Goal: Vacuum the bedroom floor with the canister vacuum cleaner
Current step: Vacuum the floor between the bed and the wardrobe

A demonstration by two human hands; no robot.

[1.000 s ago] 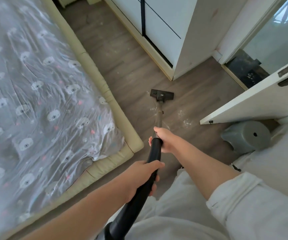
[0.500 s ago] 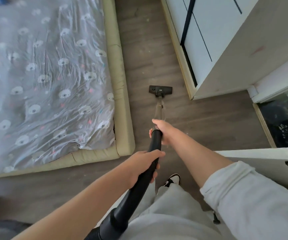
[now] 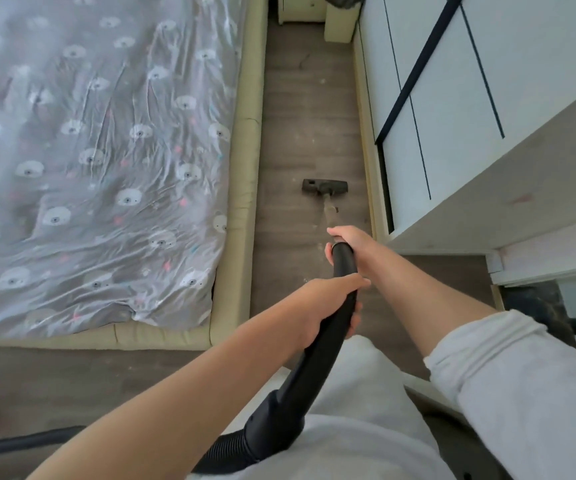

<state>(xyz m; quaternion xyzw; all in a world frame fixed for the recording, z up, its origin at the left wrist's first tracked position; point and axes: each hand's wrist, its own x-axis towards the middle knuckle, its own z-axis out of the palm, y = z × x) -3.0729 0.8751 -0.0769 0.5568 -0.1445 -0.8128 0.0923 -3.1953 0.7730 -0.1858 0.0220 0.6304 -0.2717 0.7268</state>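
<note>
Beside the plastic-covered bed with its beige padded frame point(image 3: 248, 174), I've swung round from the doorway into the grey wood-plank floor strip point(image 3: 309, 109). My left hand point(image 3: 328, 303) and right hand point(image 3: 352, 242) both wrap the black vacuum wand point(image 3: 343, 271); its flat black floor head point(image 3: 324, 186) now faces unswept debris.

I count two hands on one black vacuum handle point(image 3: 328, 327): my left hand point(image 3: 328, 306) nearer me, my right hand point(image 3: 348, 242) farther up. One metal wand point(image 3: 329, 209) leads to one floor nozzle point(image 3: 324, 186). One ribbed hose point(image 3: 224, 448) trails from the handle's near end. There is one bed point(image 3: 245, 157) with one plastic-covered mattress point(image 3: 99, 161), one white wardrobe point(image 3: 452, 98), and one strip of wood floor point(image 3: 307, 116) between them.
</note>
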